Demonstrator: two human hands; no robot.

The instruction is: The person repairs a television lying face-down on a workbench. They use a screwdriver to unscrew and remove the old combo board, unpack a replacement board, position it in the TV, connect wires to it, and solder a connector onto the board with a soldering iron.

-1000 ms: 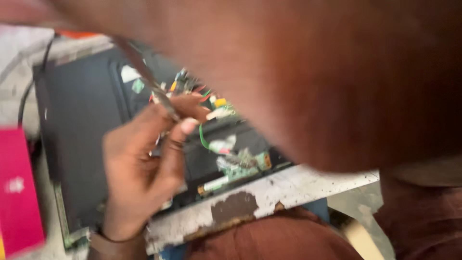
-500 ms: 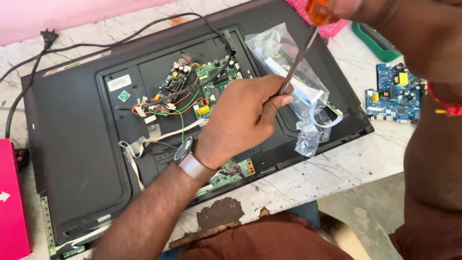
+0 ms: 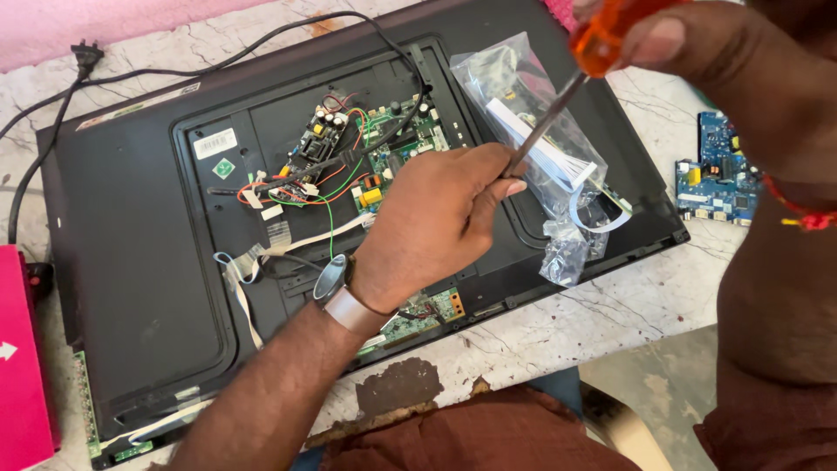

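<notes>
Since half a second ago, the screwdriver (image 3: 558,109) handle has risen slightly toward the camera; left hand (image 3: 436,227) remains pinched on its shaft, right hand (image 3: 689,39) clamped on the orange handle. Television (image 3: 131,262) lies face down on the worktop (image 3: 645,296), back cover off, circuit boards (image 3: 392,148) exposed; plastic bag of parts (image 3: 532,113) rests on it; blue board (image 3: 719,179) lies beside; reassembly apparently not begun.

The left hand (image 3: 436,227) carries a round-faced wristwatch (image 3: 336,288) on a pale strap; the right wrist bears a red thread band (image 3: 798,214) (knotted, yellow-tipped).
</notes>
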